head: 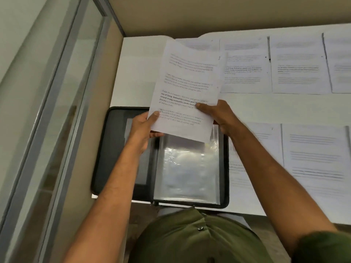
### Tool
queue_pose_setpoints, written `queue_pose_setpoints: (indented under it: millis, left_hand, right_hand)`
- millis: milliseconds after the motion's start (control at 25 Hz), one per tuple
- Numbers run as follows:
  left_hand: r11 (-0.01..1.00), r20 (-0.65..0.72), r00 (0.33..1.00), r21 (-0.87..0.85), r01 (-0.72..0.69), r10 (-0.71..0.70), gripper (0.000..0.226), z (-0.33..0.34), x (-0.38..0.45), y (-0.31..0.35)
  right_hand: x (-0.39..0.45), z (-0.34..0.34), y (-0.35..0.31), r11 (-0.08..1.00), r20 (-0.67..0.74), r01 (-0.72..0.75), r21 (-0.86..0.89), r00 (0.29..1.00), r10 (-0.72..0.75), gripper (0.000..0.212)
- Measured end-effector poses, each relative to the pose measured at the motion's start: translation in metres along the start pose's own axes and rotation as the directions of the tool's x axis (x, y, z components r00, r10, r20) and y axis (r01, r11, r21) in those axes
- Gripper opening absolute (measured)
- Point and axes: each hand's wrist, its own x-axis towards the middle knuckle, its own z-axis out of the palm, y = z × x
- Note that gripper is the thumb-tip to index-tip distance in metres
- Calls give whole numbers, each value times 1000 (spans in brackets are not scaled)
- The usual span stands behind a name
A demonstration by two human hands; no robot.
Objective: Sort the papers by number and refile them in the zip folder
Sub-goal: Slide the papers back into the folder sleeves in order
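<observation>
From my remote station I see both hands lifting one printed sheet (pixel 187 92) at the centre of the frame, above the open zip folder (pixel 114 149). The left hand (pixel 143 128) pinches the sheet's lower left edge, thumb on top; the right hand (pixel 216 115) pinches its lower right edge the same way, and the fingers under the paper are hidden. The folder lies flat on the white desk (pixel 136 73), left of centre, with a clear plastic sleeve (pixel 187 168) showing on its right half. I count about four papers (pixel 296 65) in a row along the upper right, the leftmost partly covered by the held sheet and the rightmost cut off by the frame edge. Two or three more papers (pixel 313 158) lie at the right edge, one partly hidden by the right forearm. Their text is blurred and I can read no page numbers.
</observation>
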Motion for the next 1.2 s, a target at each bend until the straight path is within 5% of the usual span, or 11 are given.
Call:
queue_pose_setpoints:
  millis: [280,600,880,1200]
  left_hand:
    - [987,103,982,32,155,-158,7,52,-48,-49]
    - [964,226,937,79,253,-265,19,61,-63,-70]
    - [929,276,932,345,131,-234,17,46,-47,-67]
    - [945,365,893,285,163,-264,8,16,-18,-71]
  right_hand:
    - [-54,-79,24,999,-118,49,8,992,-48,29]
    - [-75,-112,40,999,-177,52,10,983,-50,34]
    - [-77,-102,42,999,-211,40,20,977,-35,26]
    - [-69,-79,54,998,-287,33,51,958,-17,31]
